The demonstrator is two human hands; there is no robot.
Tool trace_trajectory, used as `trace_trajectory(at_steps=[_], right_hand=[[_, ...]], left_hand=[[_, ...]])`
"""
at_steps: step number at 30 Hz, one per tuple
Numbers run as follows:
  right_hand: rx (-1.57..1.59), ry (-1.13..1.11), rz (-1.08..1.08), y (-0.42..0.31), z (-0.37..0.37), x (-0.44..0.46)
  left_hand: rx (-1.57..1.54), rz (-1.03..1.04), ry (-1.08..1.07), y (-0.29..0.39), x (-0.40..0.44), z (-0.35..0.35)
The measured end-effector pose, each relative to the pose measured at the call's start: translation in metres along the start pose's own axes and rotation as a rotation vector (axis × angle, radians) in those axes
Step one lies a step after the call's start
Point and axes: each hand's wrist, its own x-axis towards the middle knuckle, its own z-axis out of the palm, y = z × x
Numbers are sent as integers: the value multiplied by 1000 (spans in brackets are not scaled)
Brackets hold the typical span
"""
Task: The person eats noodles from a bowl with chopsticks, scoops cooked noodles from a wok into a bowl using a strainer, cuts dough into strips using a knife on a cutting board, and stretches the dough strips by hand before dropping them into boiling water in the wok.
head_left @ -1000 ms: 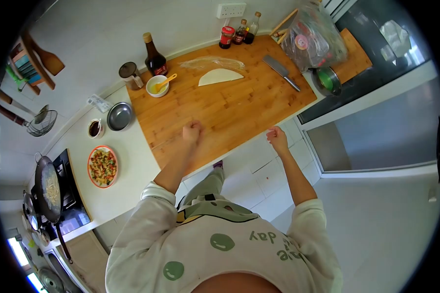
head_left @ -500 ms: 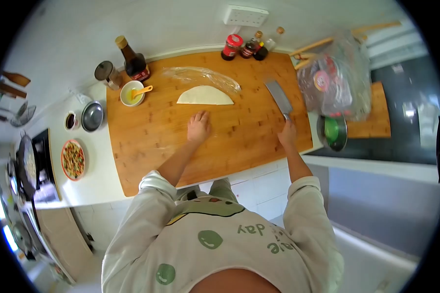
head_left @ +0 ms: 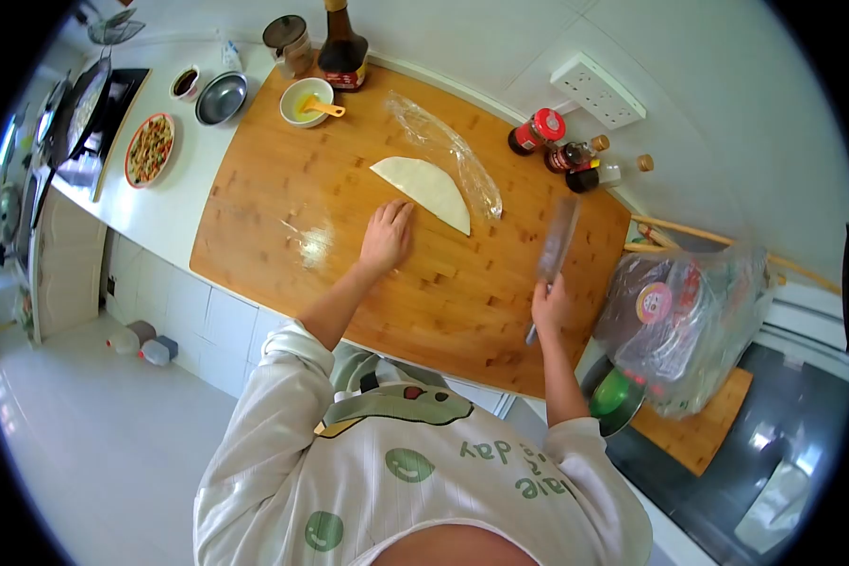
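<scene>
A half-round sheet of pale dough point(head_left: 426, 193) lies on the large wooden board point(head_left: 283, 212). My left hand point(head_left: 388, 238) rests on the board just below the dough's straight edge, fingers together and pointing towards it, with nothing held. At the right side of the board, my right hand point(head_left: 551, 306) is wrapped round the handle of a cleaver point(head_left: 559, 236). Its blade points away from me and is smeared by motion. Beyond the dough lies a crumpled strip of clear plastic wrap point(head_left: 462, 156).
At the board's far left are a white bowl point(head_left: 292, 102) with an orange brush and a dark sauce bottle point(head_left: 342, 58). A red-lidded jar point(head_left: 538, 131) and small bottles stand by the wall. Left are a bowl of chopped filling point(head_left: 149, 151) and a metal bowl point(head_left: 222, 99).
The view has turned, so the board appears slanted. My right hand has closed fully round the cleaver's handle and the blade has swung. My left hand stays near the dough.
</scene>
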Motion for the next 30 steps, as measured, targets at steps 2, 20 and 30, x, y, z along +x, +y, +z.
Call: trace_trajectory(at_steps=[2,20,30], right_hand=[[230,-80,-311,-26,13,27],[-164,-402,-902,-173,79,82],[-136,-419,-873,-178,77,82]], left_hand=[[-5,-27,36,3,3,1],[42,-75,128,2,14,24],[42,-61,89,-4,14,28]])
